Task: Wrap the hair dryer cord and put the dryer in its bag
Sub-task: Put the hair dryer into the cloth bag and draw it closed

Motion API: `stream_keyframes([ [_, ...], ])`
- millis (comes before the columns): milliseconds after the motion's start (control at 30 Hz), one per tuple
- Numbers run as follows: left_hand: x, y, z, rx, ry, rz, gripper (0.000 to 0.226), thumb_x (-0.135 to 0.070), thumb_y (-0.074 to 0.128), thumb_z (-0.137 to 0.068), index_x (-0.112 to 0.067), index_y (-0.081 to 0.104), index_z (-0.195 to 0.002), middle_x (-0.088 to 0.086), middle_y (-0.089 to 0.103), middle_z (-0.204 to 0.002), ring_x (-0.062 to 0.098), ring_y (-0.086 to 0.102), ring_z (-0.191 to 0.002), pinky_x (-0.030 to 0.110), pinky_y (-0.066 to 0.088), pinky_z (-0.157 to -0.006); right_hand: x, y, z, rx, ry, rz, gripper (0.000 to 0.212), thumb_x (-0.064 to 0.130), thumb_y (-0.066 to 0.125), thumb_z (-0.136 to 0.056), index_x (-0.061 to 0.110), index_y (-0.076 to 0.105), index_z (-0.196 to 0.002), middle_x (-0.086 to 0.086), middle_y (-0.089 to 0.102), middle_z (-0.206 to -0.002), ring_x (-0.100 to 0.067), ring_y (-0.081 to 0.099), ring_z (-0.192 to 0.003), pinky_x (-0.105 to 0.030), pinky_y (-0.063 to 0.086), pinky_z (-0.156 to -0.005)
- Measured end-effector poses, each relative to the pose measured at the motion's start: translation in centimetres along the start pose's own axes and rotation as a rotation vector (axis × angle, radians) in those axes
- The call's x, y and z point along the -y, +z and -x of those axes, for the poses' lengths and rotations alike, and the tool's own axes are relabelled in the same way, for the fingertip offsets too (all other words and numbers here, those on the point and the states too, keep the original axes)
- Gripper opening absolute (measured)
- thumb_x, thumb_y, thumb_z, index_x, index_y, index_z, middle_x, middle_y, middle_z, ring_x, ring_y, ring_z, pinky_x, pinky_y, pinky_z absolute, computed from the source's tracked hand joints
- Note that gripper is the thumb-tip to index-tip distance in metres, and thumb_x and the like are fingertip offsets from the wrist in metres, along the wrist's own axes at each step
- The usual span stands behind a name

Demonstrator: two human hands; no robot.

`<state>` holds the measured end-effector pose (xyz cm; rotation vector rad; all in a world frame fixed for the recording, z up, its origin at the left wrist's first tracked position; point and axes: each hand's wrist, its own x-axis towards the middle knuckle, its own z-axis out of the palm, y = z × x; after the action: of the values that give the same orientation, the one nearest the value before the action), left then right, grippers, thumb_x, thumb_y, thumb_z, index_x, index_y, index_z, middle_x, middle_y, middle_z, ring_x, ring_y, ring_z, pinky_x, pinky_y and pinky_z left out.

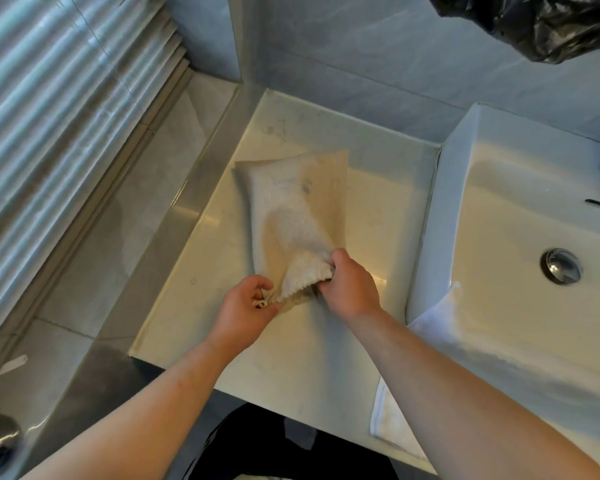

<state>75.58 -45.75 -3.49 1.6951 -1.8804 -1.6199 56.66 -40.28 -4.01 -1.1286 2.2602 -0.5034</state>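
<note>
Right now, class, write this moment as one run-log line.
stage: bag mouth gathered | left hand: pinches drawstring | right hand: grips mouth | bag on counter | dryer: unseen

L hand (248,304) pinches drawstring (261,302) at mouth of bag (291,202). R hand (349,289) grips the gathered mouth just right of L fingers (257,282). Bag body bulges, lying on counter (378,209) beyond the fingertips. Sink (520,209) well right of R hand, white towel (426,334) near R wrist.
</note>
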Motion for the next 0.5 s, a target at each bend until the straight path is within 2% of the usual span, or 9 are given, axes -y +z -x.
stream_keyframes([
  [67, 0.1, -0.5, -0.3, -0.028, 0.014, -0.013, 0.030, -0.014, 0.077, -0.084, -0.024, 0.060, -0.106, -0.004, 0.060, -0.100, 0.000, 0.054, -0.087, 0.008, 0.040, -0.065, 0.6, 0.4, -0.1, 0.001, 0.016, -0.044, 0.027, 0.030, 0.066, -0.077, 0.021, 0.053, -0.099, -0.006, 0.071, -0.099, -0.033, 0.065, -0.090, -0.037, 0.051, -0.071],
  [133, 0.3, -0.9, -0.5, -0.033, 0.029, -0.029, 0.030, -0.014, 0.077, -0.084, -0.025, 0.059, -0.106, -0.002, 0.060, -0.099, 0.002, 0.055, -0.085, 0.009, 0.041, -0.065, 0.4, 0.2, 0.2, 0.036, 0.023, -0.124, 0.033, 0.032, 0.074, -0.072, 0.024, 0.052, -0.096, 0.001, 0.068, -0.096, -0.025, 0.064, -0.087, -0.035, 0.051, -0.070],
  [233, 0.7, -2.0, -0.5, -0.041, 0.032, -0.041, 0.035, -0.015, 0.077, -0.084, -0.025, 0.056, -0.110, -0.006, 0.059, -0.098, 0.002, 0.057, -0.085, 0.010, 0.043, -0.066, -1.2, -0.9, 1.7, 0.067, 0.023, -0.191, 0.050, 0.031, 0.080, -0.067, 0.027, 0.052, -0.108, 0.007, 0.062, -0.102, -0.014, 0.061, -0.088, -0.030, 0.050, -0.076],
  [300, 1.4, -3.1, -0.4, -0.058, -0.012, 0.027, 0.038, -0.015, 0.078, -0.084, -0.021, 0.054, -0.113, -0.003, 0.063, -0.099, 0.007, 0.062, -0.090, 0.018, 0.049, -0.071, -2.7, -1.4, 3.1, 0.065, 0.069, -0.215, 0.054, 0.029, 0.076, -0.072, 0.027, 0.049, -0.118, 0.008, 0.060, -0.110, -0.013, 0.061, -0.095, -0.031, 0.052, -0.083],
  [333, 1.8, -3.5, -0.3, -0.067, -0.039, 0.052, 0.037, -0.016, 0.078, -0.084, -0.018, 0.054, -0.112, -0.001, 0.064, -0.099, 0.012, 0.064, -0.091, 0.023, 0.052, -0.075, -3.3, -1.5, 3.6, 0.085, 0.090, -0.191, 0.052, 0.029, 0.073, -0.076, 0.024, 0.049, -0.122, 0.007, 0.058, -0.110, -0.013, 0.060, -0.098, -0.031, 0.050, -0.084],
  [400, 2.3, -4.1, -0.2, -0.071, -0.085, 0.034, 0.026, -0.018, 0.077, -0.085, -0.014, 0.060, -0.104, 0.004, 0.068, -0.094, 0.019, 0.067, -0.086, 0.034, 0.058, -0.078, -4.1, -1.3, 3.7, 0.160, 0.097, -0.061, 0.035, 0.030, 0.064, -0.084, 0.017, 0.054, -0.116, 0.004, 0.058, -0.103, -0.019, 0.059, -0.095, -0.029, 0.044, -0.076],
  [500, 2.5, -4.1, 0.0, -0.011, -0.142, 0.053, 0.017, -0.021, 0.076, -0.086, -0.010, 0.067, -0.097, 0.007, 0.070, -0.082, 0.020, 0.064, -0.072, 0.038, 0.057, -0.072, -4.3, -1.1, 3.4, 0.217, 0.167, -0.002, 0.023, 0.029, 0.059, -0.089, 0.015, 0.058, -0.108, -0.002, 0.064, -0.099, -0.023, 0.059, -0.088, -0.029, 0.042, -0.070],
])
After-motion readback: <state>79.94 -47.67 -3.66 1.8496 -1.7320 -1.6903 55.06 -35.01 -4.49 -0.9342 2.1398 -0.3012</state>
